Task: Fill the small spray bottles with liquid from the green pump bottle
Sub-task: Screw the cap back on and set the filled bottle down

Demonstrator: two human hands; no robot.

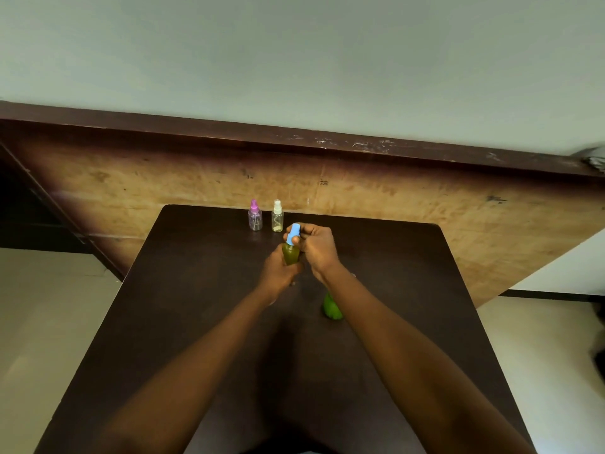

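Note:
A small spray bottle (290,253) holding green liquid stands tilted above the middle of the dark table (196,290). My left hand (278,273) grips its body from below. My right hand (316,249) pinches its blue spray cap (292,234) at the top. The green pump bottle (332,308) stands on the table just under my right forearm, mostly hidden by it. At the far edge stand two more small bottles: one with a pink cap (254,216) and one with a white cap (277,217), both looking clear inside.
The table's far edge meets a worn wooden panel (360,185) leaning against the wall. Pale floor shows on both sides of the table.

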